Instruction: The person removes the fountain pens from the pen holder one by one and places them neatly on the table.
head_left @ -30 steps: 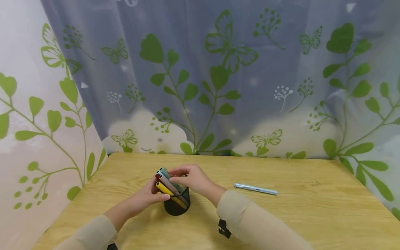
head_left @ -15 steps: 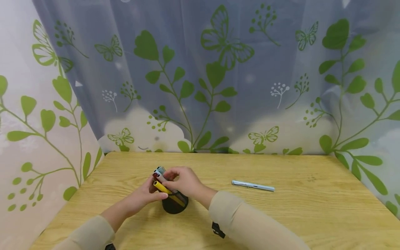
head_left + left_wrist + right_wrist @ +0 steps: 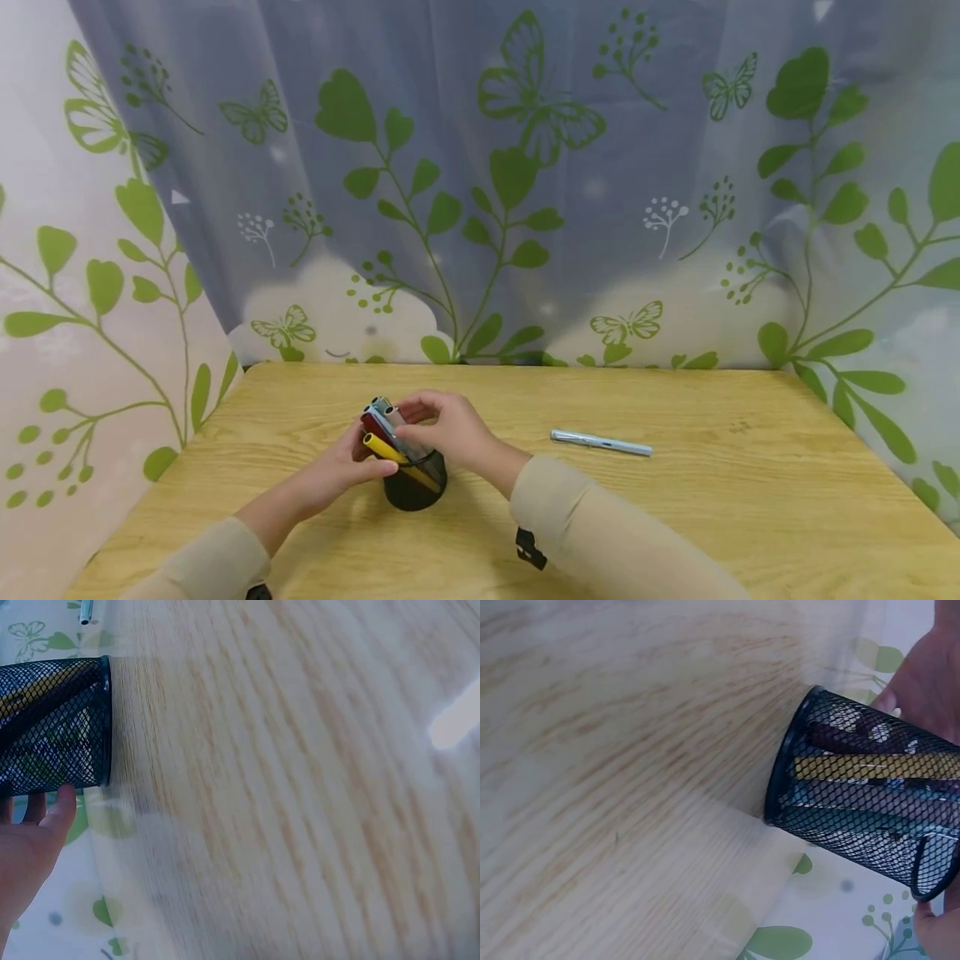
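A black mesh pen holder [image 3: 411,500] stands on the wooden table, with several pens leaning to the left in it. Among them are a yellow pen [image 3: 384,448], a dark red pen [image 3: 378,426], a grey pen [image 3: 393,415] and bluish ones behind. My left hand [image 3: 333,471] holds the holder at its left side, thumb along the front rim. On the other side, my right hand [image 3: 450,425] reaches over the rim and pinches the grey pen between thumb and fingers. Through the mesh in the right wrist view, the yellow pen [image 3: 870,766] shows near the base.
A light blue fountain pen [image 3: 602,442] lies on the wooden table [image 3: 712,500] to the right of my right hand. Behind the table's far edge hangs a curtain [image 3: 555,275] printed with leaves and butterflies.
My right hand has shifted the grey pen's top backward and right, away from the yellow pen, so more of the dark red pen shows. The left hand keeps its hold.
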Demonstrator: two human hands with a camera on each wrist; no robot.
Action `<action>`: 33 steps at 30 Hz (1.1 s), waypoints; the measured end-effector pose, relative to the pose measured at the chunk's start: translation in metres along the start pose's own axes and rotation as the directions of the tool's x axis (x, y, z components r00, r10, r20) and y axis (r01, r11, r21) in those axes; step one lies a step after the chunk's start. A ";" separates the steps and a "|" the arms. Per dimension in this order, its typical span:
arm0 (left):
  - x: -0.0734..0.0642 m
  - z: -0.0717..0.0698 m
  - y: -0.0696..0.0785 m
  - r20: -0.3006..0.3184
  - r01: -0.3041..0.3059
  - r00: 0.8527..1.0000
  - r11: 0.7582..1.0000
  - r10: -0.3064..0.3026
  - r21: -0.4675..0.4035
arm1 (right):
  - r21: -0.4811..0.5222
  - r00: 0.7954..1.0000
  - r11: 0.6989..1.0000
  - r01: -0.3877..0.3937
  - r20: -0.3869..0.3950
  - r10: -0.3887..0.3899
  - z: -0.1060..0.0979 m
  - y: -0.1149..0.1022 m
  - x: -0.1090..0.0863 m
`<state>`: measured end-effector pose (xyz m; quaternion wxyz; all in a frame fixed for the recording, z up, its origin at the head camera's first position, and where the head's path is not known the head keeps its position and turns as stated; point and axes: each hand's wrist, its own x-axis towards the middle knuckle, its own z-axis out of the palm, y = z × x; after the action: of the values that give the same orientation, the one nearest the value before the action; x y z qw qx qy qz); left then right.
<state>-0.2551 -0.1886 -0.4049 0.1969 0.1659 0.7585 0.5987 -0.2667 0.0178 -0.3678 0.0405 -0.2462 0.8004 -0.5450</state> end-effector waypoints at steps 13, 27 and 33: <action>-0.001 0.002 0.003 0.007 0.010 1.000 1.000 -0.010 0.011 | 0.070 0.999 0.997 -0.020 -0.036 0.022 -0.004 -0.005 -0.010; -0.002 0.003 0.004 -0.019 0.028 0.999 0.999 -0.028 0.027 | 0.140 0.992 0.990 0.034 -0.125 -0.016 -0.019 -0.018 -0.012; 0.000 0.002 0.002 -0.016 0.024 1.000 0.999 -0.024 0.034 | 0.150 0.986 0.985 0.090 -0.152 -0.067 -0.030 -0.023 -0.011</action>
<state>-0.2537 -0.1865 -0.4030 0.1954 0.1556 0.7719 0.5846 -0.2591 0.0416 -0.3372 -0.0207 -0.2328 0.7456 -0.6241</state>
